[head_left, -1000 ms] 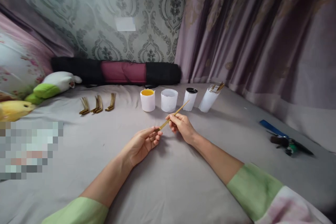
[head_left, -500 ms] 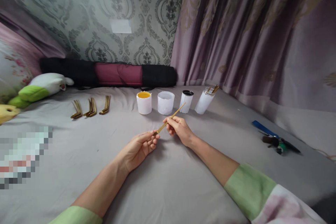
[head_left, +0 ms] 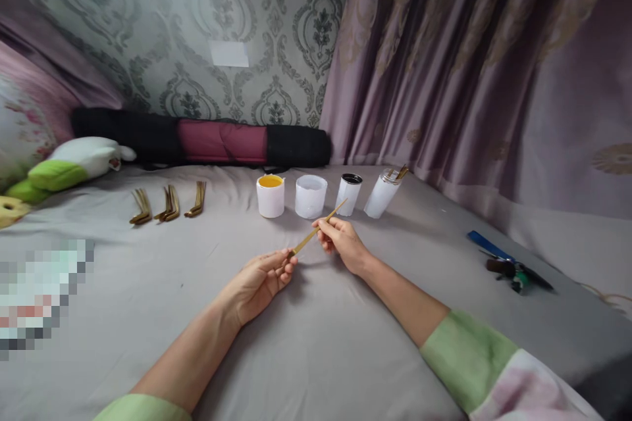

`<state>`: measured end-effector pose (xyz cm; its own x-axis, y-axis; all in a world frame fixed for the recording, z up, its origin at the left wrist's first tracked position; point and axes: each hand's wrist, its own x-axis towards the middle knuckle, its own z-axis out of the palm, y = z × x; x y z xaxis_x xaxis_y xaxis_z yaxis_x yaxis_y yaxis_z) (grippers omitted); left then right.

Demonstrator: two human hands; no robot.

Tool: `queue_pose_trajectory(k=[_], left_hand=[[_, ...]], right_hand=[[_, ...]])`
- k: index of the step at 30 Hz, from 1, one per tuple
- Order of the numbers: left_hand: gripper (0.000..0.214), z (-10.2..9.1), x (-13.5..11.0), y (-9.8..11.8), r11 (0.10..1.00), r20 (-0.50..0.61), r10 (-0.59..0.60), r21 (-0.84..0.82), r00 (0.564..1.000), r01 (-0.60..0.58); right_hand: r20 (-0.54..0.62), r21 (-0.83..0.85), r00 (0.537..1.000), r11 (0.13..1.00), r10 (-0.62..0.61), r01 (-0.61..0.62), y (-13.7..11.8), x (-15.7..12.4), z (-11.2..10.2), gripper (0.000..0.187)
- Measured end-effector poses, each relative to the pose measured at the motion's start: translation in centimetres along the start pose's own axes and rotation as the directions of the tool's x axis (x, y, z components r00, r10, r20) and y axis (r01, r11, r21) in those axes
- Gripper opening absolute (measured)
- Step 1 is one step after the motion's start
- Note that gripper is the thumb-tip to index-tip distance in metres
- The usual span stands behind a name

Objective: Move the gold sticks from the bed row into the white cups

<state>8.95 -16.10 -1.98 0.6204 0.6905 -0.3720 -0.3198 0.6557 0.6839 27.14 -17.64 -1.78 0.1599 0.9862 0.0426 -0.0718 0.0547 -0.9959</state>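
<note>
Between my two hands a slim golden-brown stick (head_left: 306,241) slants, its thin tapered end up to the right and its darker end down at the left. My left hand (head_left: 266,277) pinches the dark end, which the fingers partly hide. My right hand (head_left: 342,241) is closed on the upper half, thumb on top. Behind them stand four white-wrapped containers in a row: a tub with a yellow inside (head_left: 271,198), a white tub (head_left: 311,197), a can with a dark rim (head_left: 350,194), and a tilted-looking jar (head_left: 382,194) with several thin sticks poking out.
At the left lie three bundles of bent golden-brown pieces (head_left: 141,206). A plush toy (head_left: 74,161) and a long black-and-maroon roll (head_left: 222,140) rest at the back. Blue-handled scissors or a knife-like tool (head_left: 491,245) and small dark items (head_left: 508,271) lie right on the grey sheet (head_left: 316,355).
The view has shifted slightly. Both hands keep their hold on the stick, with hardly any movement; the right hand looks a touch farther right along it.
</note>
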Motion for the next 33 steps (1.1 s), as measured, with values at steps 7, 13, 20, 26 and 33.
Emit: queue_pose_trajectory(k=[7,13,20,26,33], left_hand=[[0.013,-0.1,-0.1,-0.1,1.0,-0.003,0.0,-0.004,1.0,0.0],[0.012,-0.2,0.0,-0.1,1.0,-0.005,0.004,0.005,1.0,-0.004],[0.012,-0.1,-0.1,0.0,1.0,-0.001,0.008,0.007,1.0,-0.008],[0.014,-0.1,-0.1,0.0,1.0,0.0,0.013,0.012,1.0,-0.013],[0.014,-0.2,-0.1,-0.2,1.0,-0.019,0.011,0.011,1.0,-0.01]], right_hand=[[-0.051,-0.002,0.999,1.0,-0.013,0.013,-1.4,0.0,-1.2,0.026],[-0.098,0.012,0.995,1.0,-0.017,0.018,-2.1,0.0,-2.1,0.027],[-0.128,0.043,0.991,0.998,-0.047,0.053,-2.8,0.3,-3.1,0.026],[-0.167,0.046,0.984,0.997,-0.06,0.068,-3.4,0.3,-3.4,0.026],[-0.186,0.051,0.981,0.996,-0.061,0.071,-3.7,0.4,-3.9,0.026]])
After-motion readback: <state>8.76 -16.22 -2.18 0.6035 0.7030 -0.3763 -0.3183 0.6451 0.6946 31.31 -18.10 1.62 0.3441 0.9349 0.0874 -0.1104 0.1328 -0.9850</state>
